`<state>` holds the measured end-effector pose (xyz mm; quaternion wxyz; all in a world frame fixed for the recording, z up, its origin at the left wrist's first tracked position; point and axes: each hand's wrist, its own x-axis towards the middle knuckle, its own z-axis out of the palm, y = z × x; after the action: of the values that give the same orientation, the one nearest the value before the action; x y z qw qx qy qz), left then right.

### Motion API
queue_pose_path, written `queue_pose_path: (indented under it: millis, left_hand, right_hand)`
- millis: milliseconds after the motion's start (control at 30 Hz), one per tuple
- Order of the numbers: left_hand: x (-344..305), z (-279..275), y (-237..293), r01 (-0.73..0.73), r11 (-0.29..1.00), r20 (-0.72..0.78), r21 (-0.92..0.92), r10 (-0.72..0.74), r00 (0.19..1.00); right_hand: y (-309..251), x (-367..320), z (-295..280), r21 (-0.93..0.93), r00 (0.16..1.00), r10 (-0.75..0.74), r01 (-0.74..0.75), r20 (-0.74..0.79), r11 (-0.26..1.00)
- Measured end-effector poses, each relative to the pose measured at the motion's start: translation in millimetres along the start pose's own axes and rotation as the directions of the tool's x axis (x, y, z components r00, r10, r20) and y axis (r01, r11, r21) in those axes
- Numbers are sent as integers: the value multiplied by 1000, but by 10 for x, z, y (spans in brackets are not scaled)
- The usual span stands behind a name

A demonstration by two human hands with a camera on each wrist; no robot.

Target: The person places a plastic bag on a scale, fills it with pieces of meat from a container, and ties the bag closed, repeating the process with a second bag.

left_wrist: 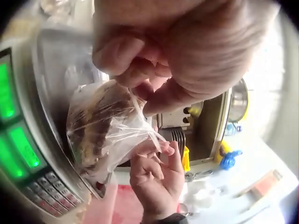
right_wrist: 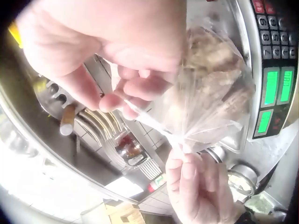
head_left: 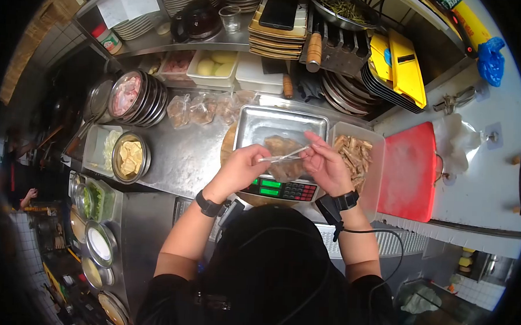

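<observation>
A clear plastic bag point(left_wrist: 96, 128) of brown, chunky food pieces, which look like cut meat, is held close over the steel tray of a digital scale point(head_left: 256, 127). My left hand point(head_left: 246, 166) pinches one twisted end of the bag's neck between thumb and fingers. With thumb and fingertips, my right hand point(head_left: 328, 168) pinches the other end. Between the hands the neck is drawn tight and gathered into creases, as the right wrist view shows. The bag's body point(right_wrist: 210, 88) hangs full below them. Green digits glow on the scale's display point(head_left: 269, 188).
Right of the scale stands a plastic tub point(head_left: 376, 167) of brown strips, then a red cutting board point(head_left: 408, 172). Several filled bags point(head_left: 202, 109) lie behind on the left, near stacked metal bowls point(head_left: 152, 108). A shelf above carries plates and a wood-handled pan point(head_left: 315, 51).
</observation>
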<state>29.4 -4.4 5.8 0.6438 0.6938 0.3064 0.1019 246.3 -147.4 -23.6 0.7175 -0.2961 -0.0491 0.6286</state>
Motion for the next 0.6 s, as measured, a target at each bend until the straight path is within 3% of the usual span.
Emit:
queue_pose_path:
  millis: [33,133,267,300,333,367,433,467,600]
  left_hand:
    - [16,-3,-3,-77,965,-40,252,90,995]
    - [69,-20,1,-139,901,-35,410,168,985]
    - [113,-24,-77,-134,927,-20,349,150,989]
    - [112,-53,-61,43,999,2,21,-43,999]
    - [104,-66,-36,233,925,85,-301,-218,972]
    - [82,-63,7,236,924,86,-302,-220,972]
    - [32,-65,107,355,690,293,-630,-212,932]
    - [13,-41,48,372,631,347,-681,-170,922]
    - [-12,88,99,345,557,386,-755,-47,921]
  right_hand:
    - [4,21,-90,-2,999,35,-35,25,999]
    - [26,44,-240,-6,997,75,-75,27,997]
    - [28,22,-253,-50,998,65,-65,2,997]
    - [1,-24,-168,-48,998,62,-62,0,997]
    - [-55,-103,4,-118,998,46,-40,45,992]
    - [-99,-174,158,-187,995,36,-19,89,982]
    - [-167,-274,388,-252,987,55,-15,150,968]
    - [-177,-288,452,-319,974,74,-2,213,948]
    - [-95,-280,525,-475,977,102,-2,185,880]
